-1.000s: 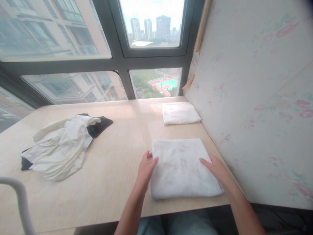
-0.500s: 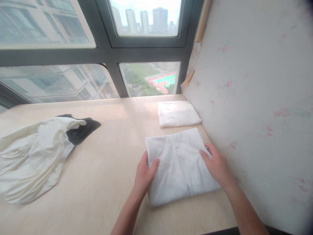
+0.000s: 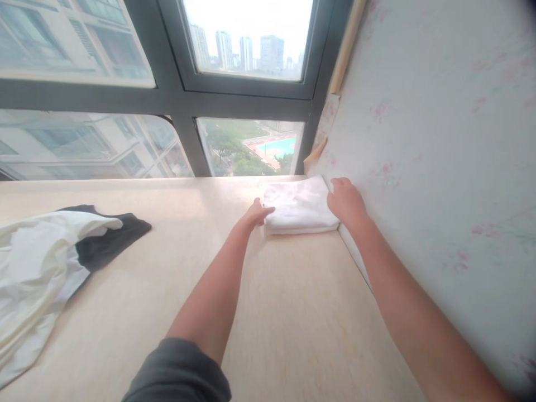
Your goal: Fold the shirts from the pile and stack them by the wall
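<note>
A folded white cloth (image 3: 295, 201) lies at the back right of the wooden surface, on top of another folded white cloth (image 3: 301, 229) whose front edge shows beneath it. My left hand (image 3: 256, 214) grips the upper cloth's left edge, thumb on top and fingers at the side. At its right edge my right hand (image 3: 347, 201) is closed on the cloth, close to the wall; some of its fingertips are hidden.
A crumpled cream garment (image 3: 31, 259) and a black cloth (image 3: 111, 240) lie on the left of the wooden surface (image 3: 288, 312). The window frame (image 3: 247, 100) rises behind, and a flower-patterned wall (image 3: 422, 184) borders the right side.
Both hands have carried the folded white cloth away from me, to the back, and set it over the other folded cloth. The view has shifted slightly right.
</note>
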A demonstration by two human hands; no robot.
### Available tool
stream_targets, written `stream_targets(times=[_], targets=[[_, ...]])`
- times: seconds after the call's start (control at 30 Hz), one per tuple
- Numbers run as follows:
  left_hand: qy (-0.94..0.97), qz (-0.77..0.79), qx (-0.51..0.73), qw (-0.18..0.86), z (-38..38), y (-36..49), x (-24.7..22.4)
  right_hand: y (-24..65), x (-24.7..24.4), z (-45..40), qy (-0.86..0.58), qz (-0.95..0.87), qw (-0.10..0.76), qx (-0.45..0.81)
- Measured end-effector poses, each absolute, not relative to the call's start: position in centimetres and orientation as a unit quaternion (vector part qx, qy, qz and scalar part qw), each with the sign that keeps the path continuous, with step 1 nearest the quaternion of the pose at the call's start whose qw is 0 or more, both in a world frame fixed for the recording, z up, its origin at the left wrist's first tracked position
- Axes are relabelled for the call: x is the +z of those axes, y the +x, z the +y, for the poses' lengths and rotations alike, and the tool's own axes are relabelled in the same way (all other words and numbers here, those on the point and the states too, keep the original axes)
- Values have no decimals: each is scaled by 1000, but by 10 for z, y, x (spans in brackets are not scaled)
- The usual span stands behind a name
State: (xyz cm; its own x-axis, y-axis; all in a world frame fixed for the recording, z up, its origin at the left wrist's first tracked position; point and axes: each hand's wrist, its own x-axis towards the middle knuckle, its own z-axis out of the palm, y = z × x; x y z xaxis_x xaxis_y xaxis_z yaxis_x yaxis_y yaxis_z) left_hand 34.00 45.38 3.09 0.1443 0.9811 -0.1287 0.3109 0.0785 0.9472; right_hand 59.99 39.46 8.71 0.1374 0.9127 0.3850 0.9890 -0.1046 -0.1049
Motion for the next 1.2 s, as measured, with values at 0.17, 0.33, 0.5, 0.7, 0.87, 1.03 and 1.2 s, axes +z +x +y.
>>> stream_targets(times=[0.17, 0.33, 0.5, 0.7, 0.87, 1.03, 1.2], targets=[[612, 574, 334, 430, 440, 333, -15, 590, 13, 375, -726, -670, 120, -99], [632, 581, 368, 358, 430, 334, -33, 592, -41, 343, -725, -648, 212, -104], [689, 553, 371, 286, 390, 320, -37, 579, -71, 298, -751, -579, 306, -80], [800, 495, 277, 194, 312, 293, -31, 561, -76, 276, -730, -632, 249, -79], [821, 520, 198, 126, 259, 282, -26, 562, -77, 274, -718, -658, 192, -121], [828, 536, 138, 88, 221, 254, -23, 577, -95, 278, -690, -681, 200, -146], [713, 679, 168, 53, 210, 172, 7, 583, -104, 280, -679, -688, 213, -143]])
